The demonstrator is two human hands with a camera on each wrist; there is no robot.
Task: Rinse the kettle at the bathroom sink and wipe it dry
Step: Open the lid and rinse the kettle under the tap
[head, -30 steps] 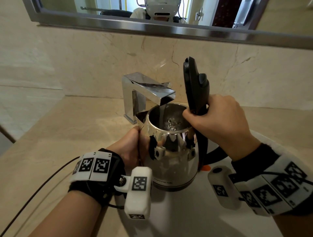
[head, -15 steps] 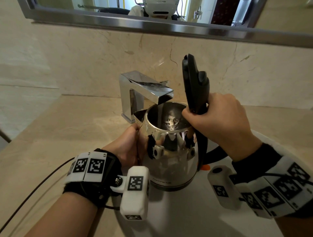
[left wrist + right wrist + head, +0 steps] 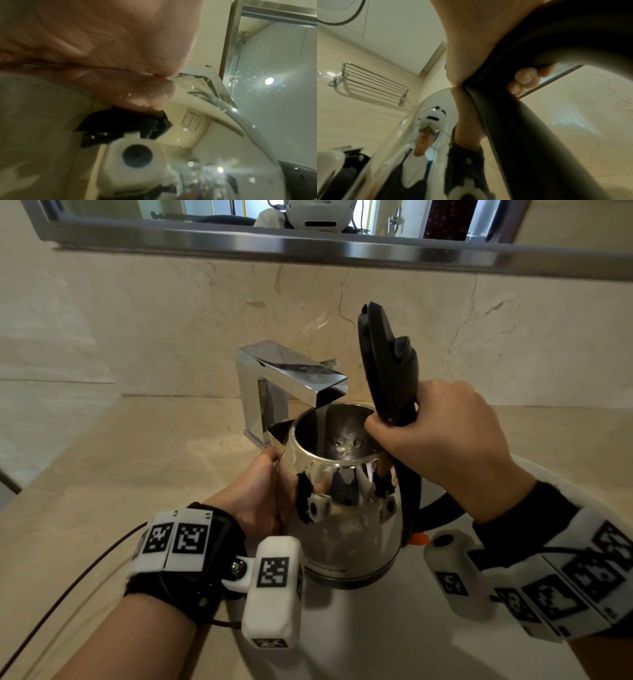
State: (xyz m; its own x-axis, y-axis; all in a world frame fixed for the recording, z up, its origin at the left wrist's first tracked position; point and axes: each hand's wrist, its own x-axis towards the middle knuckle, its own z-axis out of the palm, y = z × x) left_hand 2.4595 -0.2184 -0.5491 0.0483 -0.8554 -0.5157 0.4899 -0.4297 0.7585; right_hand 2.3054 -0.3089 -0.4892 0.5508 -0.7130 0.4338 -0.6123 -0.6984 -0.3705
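Under the faucet [image 3: 291, 378], above the sink [image 3: 376, 628], the open-lidded kettle [image 3: 346, 529] holds calmer water than a second ago, no stream visible, right grip [image 3: 442, 446] wrapped round its handle [image 3: 407, 498], left grip [image 3: 257, 494] cupping its body, so swirling and emptying seem next.

Black straps [image 3: 205, 589] are worn on both wrists, banded with white fiducial-marker tiles [image 3: 174, 539]. A white camera housing [image 3: 272, 587] is mounted on each. A black cable [image 3: 120, 537] is run from the left strap.
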